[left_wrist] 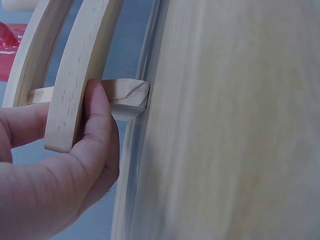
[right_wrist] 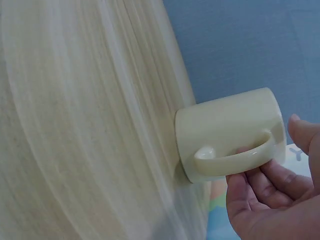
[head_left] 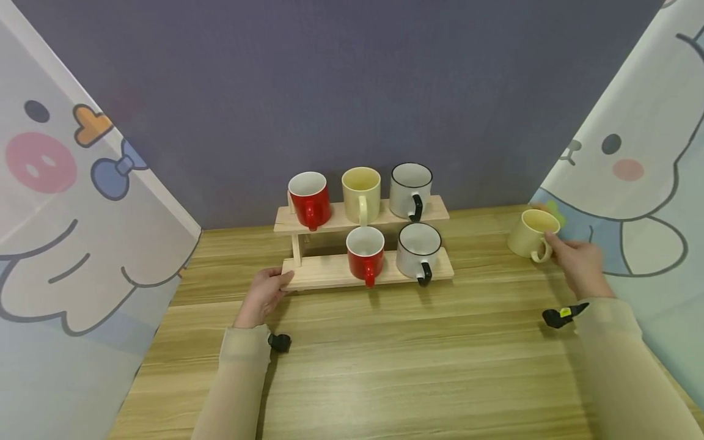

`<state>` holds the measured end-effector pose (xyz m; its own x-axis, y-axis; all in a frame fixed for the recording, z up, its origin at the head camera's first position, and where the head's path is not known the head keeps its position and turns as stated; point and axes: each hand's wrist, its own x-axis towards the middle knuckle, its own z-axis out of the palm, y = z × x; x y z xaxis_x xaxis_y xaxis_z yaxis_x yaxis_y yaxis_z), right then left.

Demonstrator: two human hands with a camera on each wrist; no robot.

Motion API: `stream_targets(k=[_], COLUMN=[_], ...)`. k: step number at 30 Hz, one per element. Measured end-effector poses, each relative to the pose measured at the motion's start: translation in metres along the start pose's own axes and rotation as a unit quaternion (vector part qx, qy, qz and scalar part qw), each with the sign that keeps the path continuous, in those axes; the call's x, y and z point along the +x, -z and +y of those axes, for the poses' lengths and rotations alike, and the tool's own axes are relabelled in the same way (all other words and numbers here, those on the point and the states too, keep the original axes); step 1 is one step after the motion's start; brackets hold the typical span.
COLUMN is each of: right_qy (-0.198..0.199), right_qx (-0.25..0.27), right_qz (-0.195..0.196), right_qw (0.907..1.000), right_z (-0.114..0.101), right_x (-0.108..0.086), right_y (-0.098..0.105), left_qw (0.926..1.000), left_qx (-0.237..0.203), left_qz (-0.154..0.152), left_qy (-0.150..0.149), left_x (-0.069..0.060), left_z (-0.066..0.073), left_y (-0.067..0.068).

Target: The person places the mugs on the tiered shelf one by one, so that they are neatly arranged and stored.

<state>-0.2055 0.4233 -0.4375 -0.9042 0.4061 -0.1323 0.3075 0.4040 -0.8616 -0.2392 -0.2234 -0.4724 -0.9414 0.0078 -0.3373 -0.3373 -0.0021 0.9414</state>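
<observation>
A two-tier wooden rack point(head_left: 319, 273) stands against the back wall. My left hand point(head_left: 265, 292) pinches the left end of its lower board point(left_wrist: 75, 85) between thumb and fingers. Far to the right, a pale yellow mug point(head_left: 521, 239) sits upright on the table with its handle point(right_wrist: 235, 162) towards me. My right hand point(head_left: 582, 264) is at that mug, its fingers curled behind and into the handle loop. In the right wrist view, the thumb point(right_wrist: 302, 131) stands apart from the mug near the rim.
On the upper tier are a red mug point(head_left: 310, 208), a yellow mug point(head_left: 354, 205) and a white black-rimmed mug point(head_left: 404, 198). The lower tier bears a red mug point(head_left: 362, 266) and another white black-rimmed mug point(head_left: 411, 263). Cartoon-printed panels point(head_left: 649, 201) flank the wooden table point(head_left: 412, 366).
</observation>
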Motion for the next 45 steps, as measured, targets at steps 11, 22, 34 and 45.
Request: stream_targets(k=[11,22,34,45], right_qy=[0.060,0.090,0.092,0.114], right_qx=[0.043,0.149,0.274,0.340], right_qz=[-0.059,-0.102,-0.111,-0.120], right_qw=[0.9955,0.9795,0.9508,0.9259], right_z=[0.010,0.015,0.015,-0.009], right_x=[0.010,0.018,0.005,-0.019], right_y=[-0.004,-0.012,-0.020,-0.021], left_qw=[1.0000,0.9997,0.9996,0.9995], left_qx=[0.002,0.020,0.019,0.026], left_qz=[0.002,0.013,0.016,0.018], left_qy=[0.000,0.005,0.010,0.008], left_x=[0.001,-0.003,-0.003,-0.004], left_z=[0.000,0.002,0.000,0.001], left_y=[0.000,0.001,0.000,0.000])
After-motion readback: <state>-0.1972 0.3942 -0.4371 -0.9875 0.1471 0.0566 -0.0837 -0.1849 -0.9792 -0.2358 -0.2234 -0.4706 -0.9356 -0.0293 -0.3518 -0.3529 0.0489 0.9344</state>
